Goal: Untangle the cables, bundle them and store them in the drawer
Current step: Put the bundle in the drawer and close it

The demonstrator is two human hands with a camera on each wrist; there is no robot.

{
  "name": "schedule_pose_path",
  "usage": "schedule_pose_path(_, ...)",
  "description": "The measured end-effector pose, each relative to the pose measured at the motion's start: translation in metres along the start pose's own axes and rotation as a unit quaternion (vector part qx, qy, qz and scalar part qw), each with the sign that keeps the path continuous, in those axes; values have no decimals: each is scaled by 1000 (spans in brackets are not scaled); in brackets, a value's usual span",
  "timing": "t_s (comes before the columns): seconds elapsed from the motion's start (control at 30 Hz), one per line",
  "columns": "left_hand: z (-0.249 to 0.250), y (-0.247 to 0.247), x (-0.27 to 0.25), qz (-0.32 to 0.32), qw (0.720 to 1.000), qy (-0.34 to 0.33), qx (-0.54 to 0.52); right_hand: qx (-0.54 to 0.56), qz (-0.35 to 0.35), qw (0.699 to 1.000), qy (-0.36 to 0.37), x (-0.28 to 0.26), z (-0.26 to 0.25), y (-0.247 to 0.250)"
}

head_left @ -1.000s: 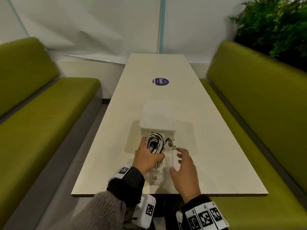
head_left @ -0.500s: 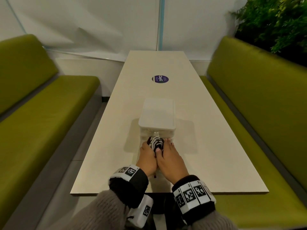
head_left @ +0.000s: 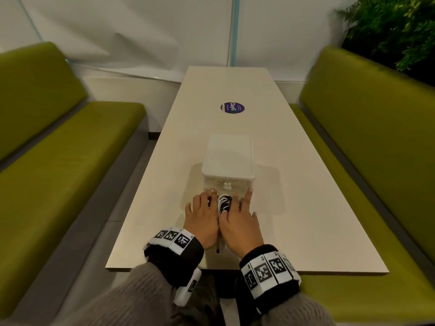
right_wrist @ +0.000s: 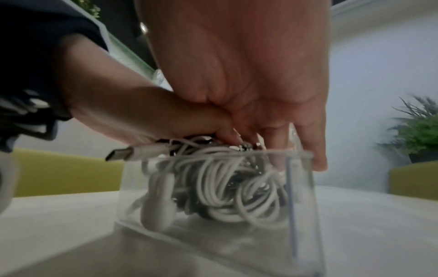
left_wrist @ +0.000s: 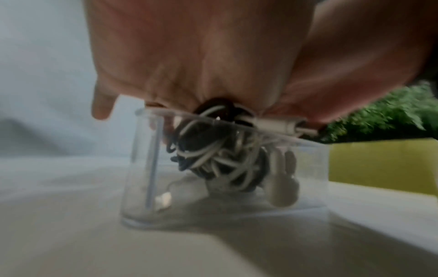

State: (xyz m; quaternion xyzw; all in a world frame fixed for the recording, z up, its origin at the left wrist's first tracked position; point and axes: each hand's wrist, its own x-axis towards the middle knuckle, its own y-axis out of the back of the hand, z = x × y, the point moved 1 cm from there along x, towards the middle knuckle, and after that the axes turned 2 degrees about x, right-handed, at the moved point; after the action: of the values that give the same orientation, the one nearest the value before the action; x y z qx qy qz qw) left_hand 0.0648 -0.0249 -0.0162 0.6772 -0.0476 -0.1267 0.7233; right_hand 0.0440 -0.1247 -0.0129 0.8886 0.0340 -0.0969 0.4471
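Observation:
A black-and-white cable bundle [head_left: 223, 202] [left_wrist: 220, 159] [right_wrist: 225, 183] sits in the clear drawer [left_wrist: 308, 178] [right_wrist: 132, 215], which is pulled out of the white drawer box [head_left: 228, 158]. My left hand [head_left: 202, 215] [left_wrist: 189, 56] and right hand [head_left: 240, 220] [right_wrist: 249, 65] lie side by side over the drawer. Their straight fingers press down on top of the bundle. A white plug [right_wrist: 132, 152] [left_wrist: 282, 125] sticks out over the drawer's rim. The hands hide most of the drawer in the head view.
The box stands in the middle of a long pale table [head_left: 306, 220] with a round purple sticker [head_left: 232, 107] further back. Green benches [head_left: 58, 172] [head_left: 376, 149] run along both sides, and a plant [head_left: 395, 27] stands at the back right.
A second ago my left hand held the bundle above the drawer and my right hand hovered open beside it. Now both hands lie over the drawer and press the bundle down.

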Motion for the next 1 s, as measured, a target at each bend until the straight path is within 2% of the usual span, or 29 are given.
schedule_pose_path(0.1, -6, -7, 3, -5, 992, 2, -130, 96, -4, 995, 13, -9, 5, 1)
schedule_pose_path(0.23, -7, -8, 8, 2, 972, 20, -233, 92, -31, 995, 34, -29, 11, 1)
schedule_pose_path(0.4, -7, -2, 12, -30, 979, 32, -197, 22, -68, 995, 62, -42, 12, -2)
schedule_pose_path(0.53, -11, -3, 14, -53, 992, 2, -111, -58, -73, 994, 48, -33, 19, -2)
schedule_pose_path(0.6, -15, -3, 16, -66, 989, -10, -134, -95, -77, 992, 39, -28, 20, -1)
schedule_pose_path(0.67, -19, 0, 14, -82, 974, -14, -213, -131, -76, 988, 28, -25, 19, 0)
schedule_pose_path(0.73, -23, 7, 9, -75, 974, -46, -209, -160, -74, 984, 20, -24, 18, 0)
schedule_pose_path(0.8, -30, 12, 2, -20, 984, -97, -149, -169, -78, 982, 17, -25, 16, 1)
schedule_pose_path(0.87, -36, 14, -4, 38, 978, -170, -111, -166, -77, 983, 16, -24, 15, 2)
schedule_pose_path(0.93, -36, 12, -8, 36, 969, -238, -56, -157, -73, 985, 18, -24, 15, 3)
schedule_pose_path(1.0, -35, 8, -9, -4, 964, -264, -7, -148, -72, 986, 20, -24, 16, 3)
